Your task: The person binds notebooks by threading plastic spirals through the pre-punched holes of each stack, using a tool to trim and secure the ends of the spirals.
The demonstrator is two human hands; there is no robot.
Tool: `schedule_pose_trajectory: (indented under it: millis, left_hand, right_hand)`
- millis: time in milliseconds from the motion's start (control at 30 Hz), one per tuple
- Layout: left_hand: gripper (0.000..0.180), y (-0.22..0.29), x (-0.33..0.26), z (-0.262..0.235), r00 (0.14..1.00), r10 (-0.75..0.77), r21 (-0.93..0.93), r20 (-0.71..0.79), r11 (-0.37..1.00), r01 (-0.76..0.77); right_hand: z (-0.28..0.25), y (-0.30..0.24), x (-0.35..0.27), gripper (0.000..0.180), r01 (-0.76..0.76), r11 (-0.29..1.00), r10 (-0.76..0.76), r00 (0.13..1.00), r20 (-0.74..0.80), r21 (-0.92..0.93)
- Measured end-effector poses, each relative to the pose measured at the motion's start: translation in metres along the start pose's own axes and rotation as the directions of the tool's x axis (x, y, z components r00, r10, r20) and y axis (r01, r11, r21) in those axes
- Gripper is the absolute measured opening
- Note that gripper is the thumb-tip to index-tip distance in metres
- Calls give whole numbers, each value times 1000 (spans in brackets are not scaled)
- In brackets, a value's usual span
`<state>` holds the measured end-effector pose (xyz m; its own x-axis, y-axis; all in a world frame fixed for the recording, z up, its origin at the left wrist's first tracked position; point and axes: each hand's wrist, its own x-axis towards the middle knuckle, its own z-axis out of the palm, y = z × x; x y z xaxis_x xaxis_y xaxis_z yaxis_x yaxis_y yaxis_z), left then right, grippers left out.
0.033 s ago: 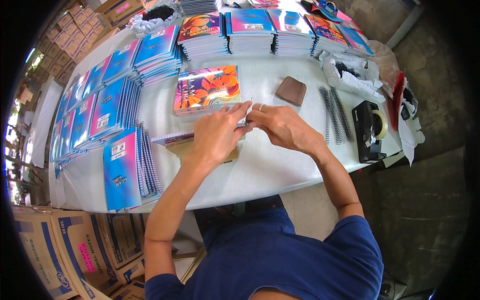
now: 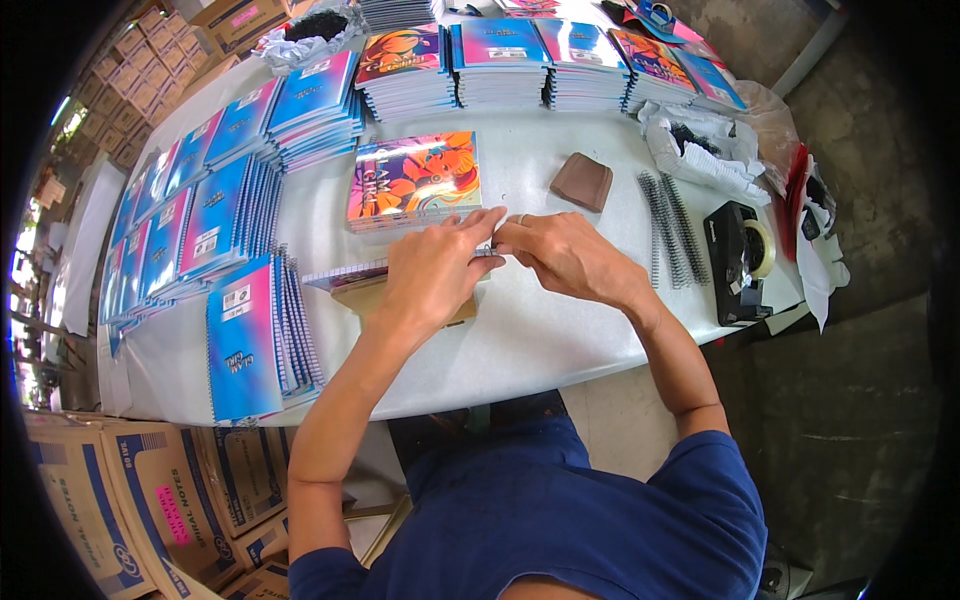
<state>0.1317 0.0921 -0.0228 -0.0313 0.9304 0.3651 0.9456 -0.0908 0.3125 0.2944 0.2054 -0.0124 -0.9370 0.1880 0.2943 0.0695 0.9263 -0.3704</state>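
Observation:
My left hand (image 2: pixel 432 272) grips the right end of a notebook (image 2: pixel 345 276) that stands edge-up, its spine side toward the top. Most of its pages and cover are hidden under the hand. My right hand (image 2: pixel 570 256) is closed in a pinch at that same end, fingertips nearly meeting the left hand's. Whatever lies between its fingers is too small and covered to make out. Beneath the notebook shows a tan board-like piece (image 2: pixel 366 303). Just beyond my hands lies a stack of unbound-looking notebooks (image 2: pixel 415 180) with bright illustrated covers.
Blue-pink spiral notebooks (image 2: pixel 240 340) are piled along the left, with more stacks (image 2: pixel 500 45) at the back. To the right are a brown folded pad (image 2: pixel 582 182), loose black spiral coils (image 2: pixel 672 230) and a tape dispenser (image 2: pixel 738 265). Cardboard boxes (image 2: pixel 150 490) stand below left.
My fingertips have shifted very slightly at the notebook's end. Everything else stays in place.

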Motion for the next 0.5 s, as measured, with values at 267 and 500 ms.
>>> schedule_pose_trajectory:
  millis: [267, 500]
  left_hand:
    - [57, 12, 4, -17, 967, -66, 168, 247, 986, 24]
    - [76, 0, -10, -5, 994, 90, 152, 65, 983, -99]
  right_hand:
    - [-8, 134, -20, 35, -273, 955, 277, 961, 15, -116]
    - [-20, 169, -15, 52, -442, 878, 427, 897, 118, 186]
